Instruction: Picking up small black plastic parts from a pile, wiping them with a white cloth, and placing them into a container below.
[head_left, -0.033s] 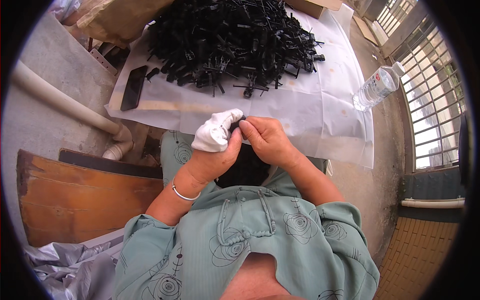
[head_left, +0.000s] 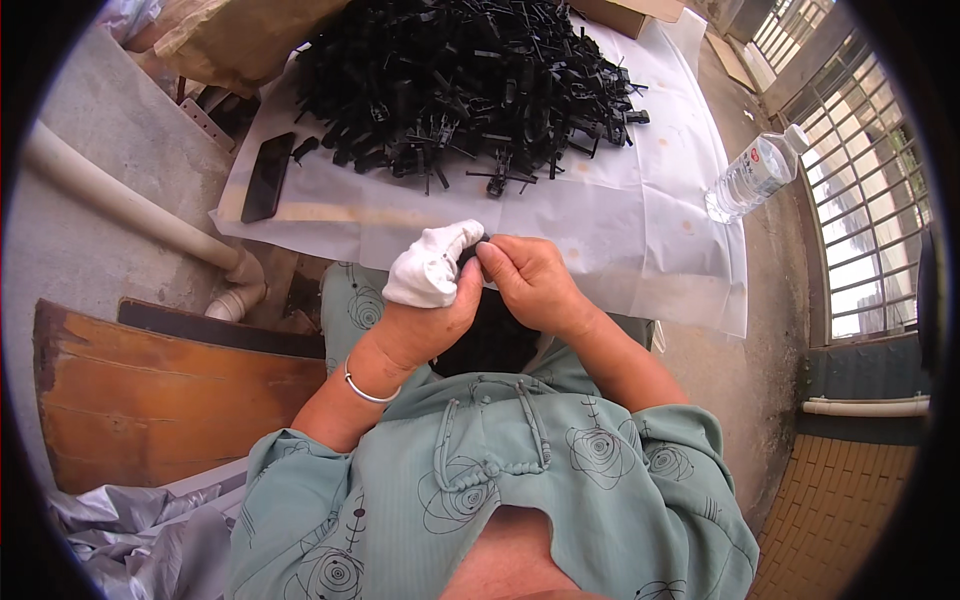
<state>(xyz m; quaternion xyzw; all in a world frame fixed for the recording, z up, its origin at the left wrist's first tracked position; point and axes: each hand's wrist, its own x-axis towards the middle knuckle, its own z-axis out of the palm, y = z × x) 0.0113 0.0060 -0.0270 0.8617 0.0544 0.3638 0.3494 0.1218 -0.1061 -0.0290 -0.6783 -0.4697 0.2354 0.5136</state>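
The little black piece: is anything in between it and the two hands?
Nothing visible for the bare right hand, which pinches the black piece. On the left hand, a white cloth covers the fingers and seems to come between them and the piece.

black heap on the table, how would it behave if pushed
The heap of black parts may shift in tangled clumps, being spiky and thickly piled. Outlying pieces could slide separately, lying loose on the white sheet. Each is probably stiff, its slim ends jutting straight.
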